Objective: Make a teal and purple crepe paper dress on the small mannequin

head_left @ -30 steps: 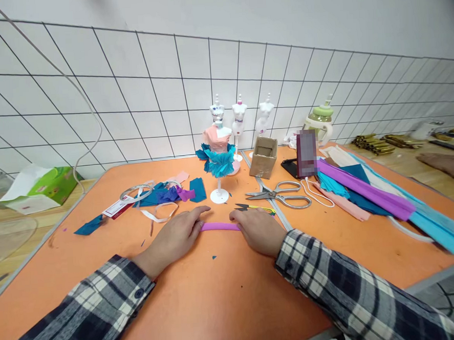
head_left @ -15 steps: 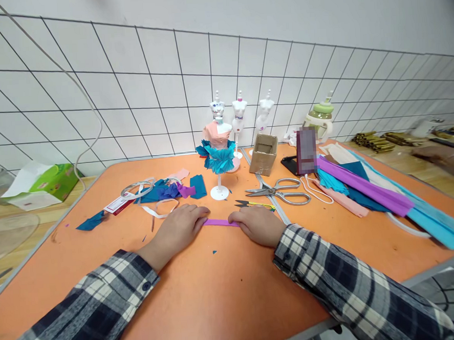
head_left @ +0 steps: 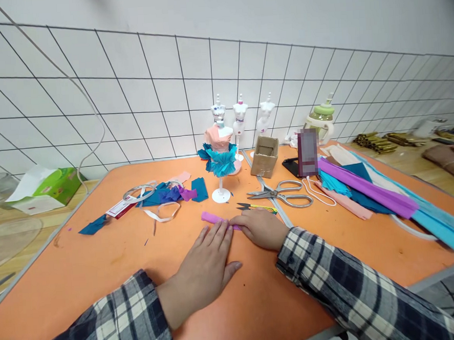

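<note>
Purple strip (head_left: 210,217) is on the counter (head_left: 182,316), my side of the dressed mannequin (head_left: 221,195). Looks folded narrow; strip loose, not on the form. Pink top (head_left: 218,137) and teal ruffle (head_left: 223,163) are on. Left hand (head_left: 206,270): fingers extended, pressing strip, no grip. Right hand (head_left: 262,228): fingers curled closed on its right end.
</note>
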`<state>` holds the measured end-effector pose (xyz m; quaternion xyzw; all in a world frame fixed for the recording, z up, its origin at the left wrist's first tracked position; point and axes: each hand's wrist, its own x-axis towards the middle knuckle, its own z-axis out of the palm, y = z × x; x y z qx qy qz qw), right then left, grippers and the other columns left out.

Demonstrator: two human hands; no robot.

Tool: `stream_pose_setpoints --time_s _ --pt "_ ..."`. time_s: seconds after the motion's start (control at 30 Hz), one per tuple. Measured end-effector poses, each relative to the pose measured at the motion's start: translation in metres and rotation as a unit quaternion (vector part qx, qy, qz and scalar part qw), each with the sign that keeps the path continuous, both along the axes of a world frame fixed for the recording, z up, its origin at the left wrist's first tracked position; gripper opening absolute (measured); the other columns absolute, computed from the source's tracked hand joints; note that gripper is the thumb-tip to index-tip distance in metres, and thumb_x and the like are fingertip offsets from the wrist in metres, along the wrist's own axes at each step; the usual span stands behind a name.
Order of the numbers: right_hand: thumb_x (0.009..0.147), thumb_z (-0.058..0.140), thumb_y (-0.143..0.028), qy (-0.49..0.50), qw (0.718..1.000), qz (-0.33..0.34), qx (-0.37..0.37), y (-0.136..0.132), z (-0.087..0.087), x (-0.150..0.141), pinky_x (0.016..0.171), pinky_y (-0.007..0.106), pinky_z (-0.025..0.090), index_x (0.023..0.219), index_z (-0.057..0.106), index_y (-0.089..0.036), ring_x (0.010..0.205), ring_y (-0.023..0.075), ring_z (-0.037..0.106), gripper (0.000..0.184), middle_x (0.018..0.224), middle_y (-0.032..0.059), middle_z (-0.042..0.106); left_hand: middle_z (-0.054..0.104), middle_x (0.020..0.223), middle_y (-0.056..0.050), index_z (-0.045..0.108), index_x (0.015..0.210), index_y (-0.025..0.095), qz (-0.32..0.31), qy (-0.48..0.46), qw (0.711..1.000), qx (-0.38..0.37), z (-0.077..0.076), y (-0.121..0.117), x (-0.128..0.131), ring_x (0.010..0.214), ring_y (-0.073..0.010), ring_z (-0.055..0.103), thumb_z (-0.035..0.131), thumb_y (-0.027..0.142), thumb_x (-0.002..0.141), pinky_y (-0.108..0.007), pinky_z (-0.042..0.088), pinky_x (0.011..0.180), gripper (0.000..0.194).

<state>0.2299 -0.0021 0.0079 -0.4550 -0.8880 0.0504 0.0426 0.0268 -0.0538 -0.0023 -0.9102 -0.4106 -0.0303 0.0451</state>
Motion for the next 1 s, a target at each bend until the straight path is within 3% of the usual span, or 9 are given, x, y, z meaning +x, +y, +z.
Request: stream_pose_setpoints --time_s 0.23,0.4,0.63,0.77,0.9,1.0 --pt "0.102 0.038 -0.029 0.003 1.000 -0.006 -0.012 -0.0006 0.0019 -0.0011 0.079 0.032 0.037 0.124 0.062 -0.028 0.095 0.0213 0.063 0.032 0.098 0.0057 0.070 0.047 0.150 -0.018 0.047 0.145 0.011 0.036 -0.003 0.999 -0.014 0.0063 -0.0007 0.0009 0.137 -0.0371 0.044 0.034 0.060 0.096 -0.066 0.017 0.115 0.070" --pt "0.101 0.040 -0.028 0.004 1.000 -0.006 0.001 -0.0014 0.0021 -0.0009 0.080 0.032 0.038 0.124 0.062 -0.028 0.096 0.0219 0.063 0.032 0.102 0.0063 0.070 0.048 0.149 -0.019 0.048 0.144 0.012 0.062 -0.003 0.998 -0.014 0.0090 -0.0038 0.0031 0.132 -0.0369 0.047 0.038 0.060 0.095 -0.062 0.026 0.110 0.069" --pt "0.102 0.039 -0.028 0.002 1.000 -0.003 -0.001 -0.0015 0.0027 -0.0002 0.078 0.032 0.038 0.124 0.062 -0.029 0.095 0.0214 0.063 0.032 0.099 0.0056 0.070 0.046 0.150 -0.021 0.045 0.145 0.014 0.084 0.002 0.996 -0.028 0.0080 -0.0032 0.0016 0.135 -0.0447 0.039 0.044 0.062 0.091 -0.066 0.036 0.099 0.073" --pt "0.102 0.040 -0.027 0.005 1.000 -0.002 -0.008 -0.0018 0.0040 0.0005 0.080 0.032 0.038 0.124 0.063 -0.029 0.096 0.0210 0.062 0.032 0.101 0.0059 0.070 0.049 0.144 -0.023 0.049 0.142 0.019 0.078 -0.024 0.997 -0.004 0.0048 0.0007 -0.0037 0.133 -0.0461 0.040 0.045 0.067 0.088 -0.069 0.036 0.096 0.072" --pt "0.102 0.040 -0.028 0.002 1.000 -0.001 -0.008 -0.0019 0.0054 0.0005 0.080 0.032 0.039 0.124 0.063 -0.029 0.096 0.0211 0.062 0.032 0.100 0.0062 0.069 0.052 0.141 -0.022 0.051 0.138 0.020 0.067 -0.029 0.997 -0.026 0.0062 0.0014 -0.0056 0.130 -0.0457 0.042 0.049 0.071 0.085 -0.071 0.034 0.097 0.074" --pt "0.102 0.039 -0.029 -0.004 1.000 0.002 -0.005 -0.0019 0.0060 0.0009 0.078 0.032 0.038 0.125 0.062 -0.029 0.095 0.0218 0.063 0.032 0.098 0.0064 0.070 0.052 0.140 -0.022 0.051 0.139 0.022 0.063 -0.033 0.997 0.015 0.0086 0.0019 -0.0059 0.129 -0.0481 0.041 0.051 0.072 0.083 -0.076 0.027 0.098 0.075"
